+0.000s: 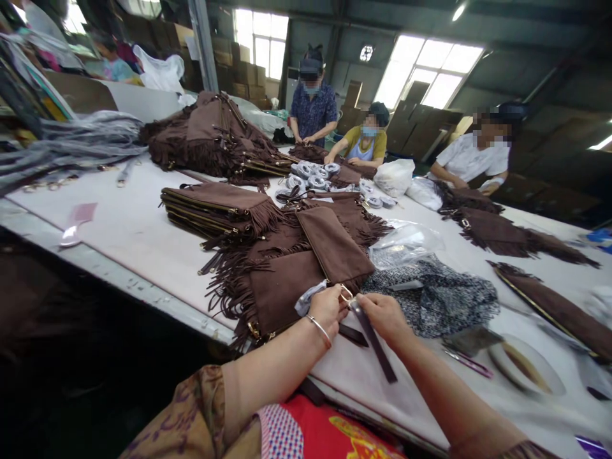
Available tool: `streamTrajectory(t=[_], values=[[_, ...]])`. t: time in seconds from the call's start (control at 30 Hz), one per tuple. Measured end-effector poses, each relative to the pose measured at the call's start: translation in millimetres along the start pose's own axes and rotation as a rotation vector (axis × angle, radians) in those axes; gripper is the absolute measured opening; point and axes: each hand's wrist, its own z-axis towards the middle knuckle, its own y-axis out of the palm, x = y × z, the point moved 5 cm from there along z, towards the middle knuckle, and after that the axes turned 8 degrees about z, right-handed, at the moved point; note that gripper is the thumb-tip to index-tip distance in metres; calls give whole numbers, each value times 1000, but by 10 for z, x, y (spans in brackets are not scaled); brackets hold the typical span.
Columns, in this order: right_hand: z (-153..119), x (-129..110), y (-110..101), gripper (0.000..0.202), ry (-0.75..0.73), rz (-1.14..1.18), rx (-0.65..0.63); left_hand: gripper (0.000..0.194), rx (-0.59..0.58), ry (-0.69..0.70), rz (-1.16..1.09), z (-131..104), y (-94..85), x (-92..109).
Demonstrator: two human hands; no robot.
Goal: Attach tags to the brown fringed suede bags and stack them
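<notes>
Brown strap (378, 347), one of it, is trailing from my right hand (385, 315), whose thumb and fingers are pinching its upper end right beside one gold-coloured clasp (346, 294). My left hand (327, 306) is pinching that clasp, and one bracelet (319, 331) is circling its wrist. Both hands are meeting above the near edge of the pale surface (136, 213), just in front of one brown pouch (335, 245) that is lying across other fringed ones. Farther left, one stack of pouches (217, 199) is sitting, layered too tightly for me to count; behind it one brown heap (205, 131) is rising. At least six grey coils (317, 182) are clustering beyond. One speckled cloth (430, 296) is lying to my right, near one roll of tape (549, 373). Three people (313, 111) are working across from me.
</notes>
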Motion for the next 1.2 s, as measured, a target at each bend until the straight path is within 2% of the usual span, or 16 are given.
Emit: streamTrajectory(t=[0.27, 0.53, 0.8, 0.97, 1.1, 1.2], values=[[265, -133, 132, 44, -36, -115, 44, 12, 33, 144, 101, -65, -27, -38], [269, -89, 200, 46, -13, -55, 40, 23, -42, 140, 215, -39, -108, -118], [346, -37, 252, 39, -25, 36, 39, 12, 23, 166, 234, 39, -130, -167], [353, -61, 308, 26, -69, 135, -81, 11, 74, 199, 239, 50, -152, -165], [358, -46, 297, 23, 21, 192, -163, 16, 117, 214, 241, 56, -154, -153], [367, -83, 274, 18, 49, 233, -178, 18, 92, 207, 211, 23, -137, -121]])
